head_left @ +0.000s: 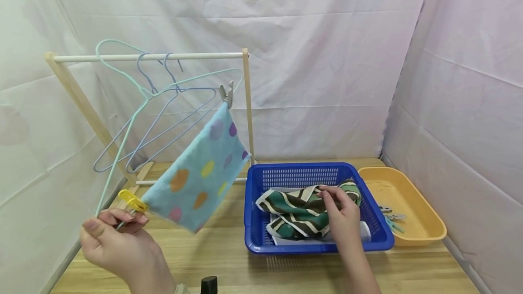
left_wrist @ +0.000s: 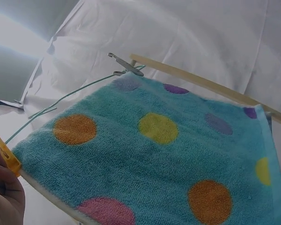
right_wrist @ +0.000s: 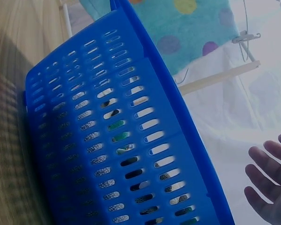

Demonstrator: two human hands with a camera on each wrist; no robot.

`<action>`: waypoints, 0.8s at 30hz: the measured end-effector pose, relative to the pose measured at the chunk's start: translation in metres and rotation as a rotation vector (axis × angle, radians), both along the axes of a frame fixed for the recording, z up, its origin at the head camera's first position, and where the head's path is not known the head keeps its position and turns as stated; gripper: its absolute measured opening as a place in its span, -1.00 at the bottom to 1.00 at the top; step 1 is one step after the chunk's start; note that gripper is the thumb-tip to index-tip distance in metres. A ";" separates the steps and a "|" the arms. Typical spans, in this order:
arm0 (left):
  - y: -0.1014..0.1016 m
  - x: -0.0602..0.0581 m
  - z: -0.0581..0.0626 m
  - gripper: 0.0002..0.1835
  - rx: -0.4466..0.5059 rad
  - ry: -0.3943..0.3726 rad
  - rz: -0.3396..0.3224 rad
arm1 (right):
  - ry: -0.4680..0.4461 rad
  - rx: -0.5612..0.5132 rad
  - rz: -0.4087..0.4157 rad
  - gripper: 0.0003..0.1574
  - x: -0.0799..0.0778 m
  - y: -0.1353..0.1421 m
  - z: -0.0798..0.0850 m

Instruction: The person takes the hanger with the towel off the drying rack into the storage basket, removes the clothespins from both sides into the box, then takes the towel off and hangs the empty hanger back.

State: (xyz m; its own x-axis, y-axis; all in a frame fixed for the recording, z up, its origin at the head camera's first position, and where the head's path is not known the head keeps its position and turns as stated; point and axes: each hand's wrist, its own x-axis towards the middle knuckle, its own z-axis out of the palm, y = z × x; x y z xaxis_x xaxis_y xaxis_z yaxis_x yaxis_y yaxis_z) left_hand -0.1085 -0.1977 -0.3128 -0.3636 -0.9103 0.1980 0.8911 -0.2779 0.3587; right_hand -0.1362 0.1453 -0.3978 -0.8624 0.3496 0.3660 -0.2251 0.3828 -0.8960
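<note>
My left hand (head_left: pixel 118 244) grips the lower left corner of a mint-green clothes hanger (head_left: pixel 131 124), which is held tilted in front of the rack. A light-blue dotted towel (head_left: pixel 206 171) hangs from it, clipped by a yellow clothespin (head_left: pixel 132 200) beside my fingers and a grey clothespin (head_left: pixel 227 94) at the far end. My right hand (head_left: pixel 345 214) is over the blue basket (head_left: pixel 318 248), its fingertips overlapping a green-and-brown striped towel (head_left: pixel 300 212) in the head view. In the right wrist view, its loosely extended fingers (right_wrist: pixel 264 159) show beyond the basket rim.
Two blue hangers (head_left: pixel 155 126) hang on a wood-and-white drying rack (head_left: pixel 192 56) at the back left. A yellow-orange tray (head_left: pixel 416 198) holding several clothespins (head_left: pixel 394 217) stands right of the basket. White cloth walls (head_left: pixel 310 80) enclose the table.
</note>
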 end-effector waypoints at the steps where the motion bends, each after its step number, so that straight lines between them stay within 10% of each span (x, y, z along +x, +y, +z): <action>1: 0.000 0.000 0.000 -0.59 0.001 0.004 -0.008 | -0.002 0.004 -0.001 -0.78 0.000 0.000 0.001; 7: 0.003 0.002 0.000 -0.59 0.045 0.085 -0.125 | 0.001 0.008 -0.004 -0.76 0.001 0.002 0.003; 14: 0.014 -0.002 -0.002 -0.59 -0.117 0.038 -0.077 | 0.014 -0.001 0.006 -0.76 0.002 0.003 0.004; 24: 0.028 -0.005 -0.007 -0.60 -0.187 0.112 -0.250 | 0.022 -0.005 0.022 -0.78 0.004 0.003 0.008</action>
State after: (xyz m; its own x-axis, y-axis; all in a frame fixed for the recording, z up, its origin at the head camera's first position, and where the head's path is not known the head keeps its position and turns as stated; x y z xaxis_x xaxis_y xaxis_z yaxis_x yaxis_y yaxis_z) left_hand -0.1132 -0.1700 -0.3197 -0.5379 -0.7395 0.4047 0.8403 -0.4318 0.3280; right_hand -0.1319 0.1487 -0.3895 -0.8616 0.3325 0.3835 -0.2531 0.3735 -0.8924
